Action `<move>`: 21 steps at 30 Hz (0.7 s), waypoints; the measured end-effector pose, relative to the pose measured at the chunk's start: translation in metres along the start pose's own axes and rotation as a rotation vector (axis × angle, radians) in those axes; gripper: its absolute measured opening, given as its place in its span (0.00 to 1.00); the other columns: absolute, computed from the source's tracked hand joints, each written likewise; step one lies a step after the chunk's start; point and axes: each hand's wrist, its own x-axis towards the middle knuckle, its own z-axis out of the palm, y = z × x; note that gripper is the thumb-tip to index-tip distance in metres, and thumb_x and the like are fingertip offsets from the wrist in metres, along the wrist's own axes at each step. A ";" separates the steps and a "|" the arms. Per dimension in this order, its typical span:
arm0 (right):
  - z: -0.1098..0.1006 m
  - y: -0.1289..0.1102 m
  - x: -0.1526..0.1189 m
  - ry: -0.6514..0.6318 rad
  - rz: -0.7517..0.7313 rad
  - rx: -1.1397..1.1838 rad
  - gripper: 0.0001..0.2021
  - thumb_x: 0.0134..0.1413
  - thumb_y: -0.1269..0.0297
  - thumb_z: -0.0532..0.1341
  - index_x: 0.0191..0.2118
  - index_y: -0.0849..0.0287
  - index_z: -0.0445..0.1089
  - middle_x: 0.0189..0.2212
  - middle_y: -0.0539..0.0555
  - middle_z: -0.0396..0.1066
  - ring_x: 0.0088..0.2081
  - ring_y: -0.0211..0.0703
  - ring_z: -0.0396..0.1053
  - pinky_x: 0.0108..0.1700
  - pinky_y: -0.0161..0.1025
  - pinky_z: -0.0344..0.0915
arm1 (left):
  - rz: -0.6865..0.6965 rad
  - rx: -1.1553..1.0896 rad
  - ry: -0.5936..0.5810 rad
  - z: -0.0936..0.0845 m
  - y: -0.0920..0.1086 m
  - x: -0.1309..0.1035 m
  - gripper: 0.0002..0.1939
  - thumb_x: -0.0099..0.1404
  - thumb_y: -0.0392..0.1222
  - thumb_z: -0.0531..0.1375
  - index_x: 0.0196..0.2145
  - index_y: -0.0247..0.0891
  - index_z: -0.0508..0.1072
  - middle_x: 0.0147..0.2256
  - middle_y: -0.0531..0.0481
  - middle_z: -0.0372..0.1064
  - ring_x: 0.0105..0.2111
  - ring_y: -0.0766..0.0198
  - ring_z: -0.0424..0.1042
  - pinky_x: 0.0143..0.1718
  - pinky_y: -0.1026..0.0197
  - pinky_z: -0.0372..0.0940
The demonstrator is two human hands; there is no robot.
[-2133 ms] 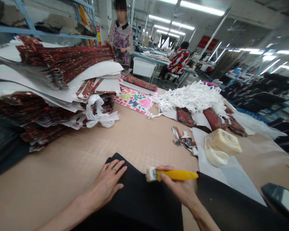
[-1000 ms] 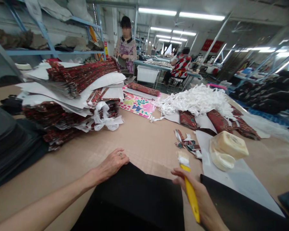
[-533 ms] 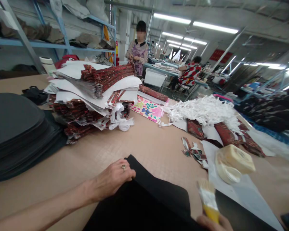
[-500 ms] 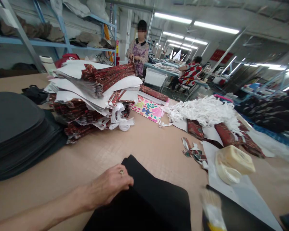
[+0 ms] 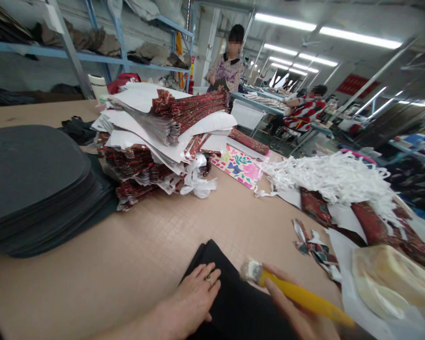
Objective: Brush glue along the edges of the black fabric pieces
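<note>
My left hand [image 5: 198,295], wearing a ring, lies with its fingers stretched out on the folded black sheet [image 5: 233,288] at the front of the table. In my right hand [image 5: 297,316] is a paintbrush [image 5: 301,296] with a yellow handle; this hand is partly cut off by the lower edge and blurred. The brush's pale bristles point left, over or against the sheet's right edge; I cannot tell whether they touch it. To the right, a cream plastic container [image 5: 393,274] rests on white paper [image 5: 361,297].
Stacked black rounded panels [image 5: 31,174] fill the left side. Behind them rises a pile of red patterned pieces and white paper [image 5: 163,137]. White strips [image 5: 329,177] cover red rolls at the right, with fabric scraps [image 5: 315,248] in front. Two people [image 5: 228,66] are farther back.
My left hand has gone from gripping the sheet's edge to lying flat on it. The paintbrush has swung leftward to the sheet, and my right hand has come into view. The camera has turned left.
</note>
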 end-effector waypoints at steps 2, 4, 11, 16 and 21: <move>0.024 0.000 0.028 -0.102 0.038 0.059 0.14 0.51 0.50 0.58 0.35 0.52 0.76 0.32 0.53 0.78 0.34 0.48 0.76 0.35 0.39 0.74 | -0.015 -0.036 -0.030 0.005 -0.002 -0.006 0.32 0.61 0.46 0.63 0.58 0.31 0.59 0.61 0.36 0.50 0.62 0.47 0.45 0.63 0.46 0.47; 0.050 -0.004 0.050 -0.181 0.093 0.110 0.14 0.52 0.53 0.57 0.32 0.55 0.76 0.27 0.53 0.77 0.29 0.46 0.75 0.31 0.37 0.72 | -0.033 -0.078 -0.051 0.003 -0.002 -0.010 0.32 0.60 0.45 0.64 0.58 0.31 0.59 0.61 0.37 0.49 0.62 0.47 0.45 0.63 0.47 0.46; 0.113 -0.024 0.100 -0.304 0.164 0.250 0.17 0.51 0.52 0.56 0.34 0.61 0.72 0.26 0.53 0.74 0.29 0.43 0.72 0.32 0.36 0.68 | 0.015 -0.105 -0.032 0.009 -0.013 0.002 0.33 0.58 0.47 0.66 0.57 0.30 0.62 0.59 0.34 0.54 0.61 0.44 0.48 0.61 0.43 0.49; 0.110 -0.026 0.103 -0.338 0.195 0.300 0.16 0.47 0.52 0.59 0.32 0.60 0.73 0.26 0.54 0.75 0.27 0.43 0.71 0.28 0.36 0.66 | 0.027 -0.073 -0.083 0.003 -0.012 0.003 0.31 0.60 0.48 0.64 0.56 0.30 0.63 0.58 0.34 0.55 0.60 0.43 0.51 0.60 0.43 0.51; 0.093 -0.020 0.091 -0.150 0.205 0.323 0.18 0.47 0.50 0.59 0.39 0.58 0.74 0.40 0.57 0.75 0.37 0.47 0.72 0.32 0.38 0.68 | -0.153 -0.062 0.030 0.004 -0.018 0.003 0.28 0.59 0.32 0.59 0.57 0.33 0.60 0.61 0.37 0.50 0.61 0.46 0.49 0.59 0.46 0.56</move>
